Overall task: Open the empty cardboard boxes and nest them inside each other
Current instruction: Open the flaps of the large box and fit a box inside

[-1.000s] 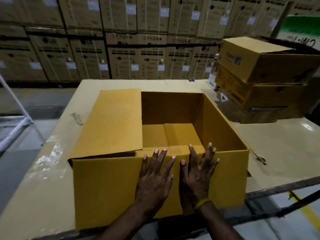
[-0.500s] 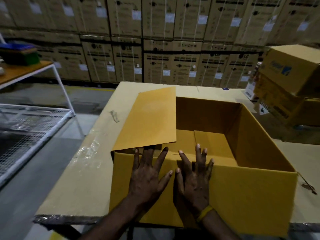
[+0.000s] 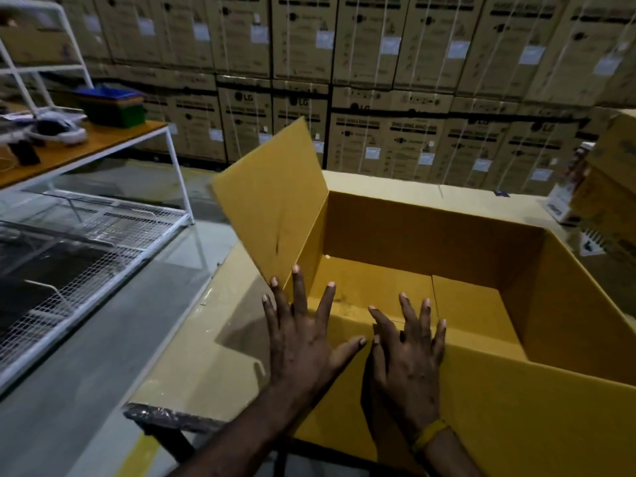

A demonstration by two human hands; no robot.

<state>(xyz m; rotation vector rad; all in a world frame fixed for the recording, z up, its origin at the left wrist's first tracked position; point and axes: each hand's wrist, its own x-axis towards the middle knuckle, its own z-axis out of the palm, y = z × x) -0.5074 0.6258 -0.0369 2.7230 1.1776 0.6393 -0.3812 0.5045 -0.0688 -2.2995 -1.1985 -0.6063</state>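
A big yellow box (image 3: 481, 390) sits on a table (image 3: 192, 366) covered in brown card. The box is open at the top and nothing is inside it. Its left flap (image 3: 272, 204) stands up, tilted a bit to the left.

Both hands lie flat on the near wall of the box, palms down, side by side. The left hand (image 3: 306, 342) is at the near left corner. Its fingers (image 3: 299, 287) are spread wide and point away from the person. The tips reach over the top edge, right by the bottom of the flap. The thumb sticks out to the right, close to the other hand. It holds nothing.

The right hand (image 3: 409, 366) is just beside it. Its fingers are spread too, and the tips go over the rim. It holds nothing. A yellow band (image 3: 428, 437) is on that wrist.

More boxes (image 3: 609, 187) are stacked at the far right of the table. A wall of cartons (image 3: 378, 80) stands behind.
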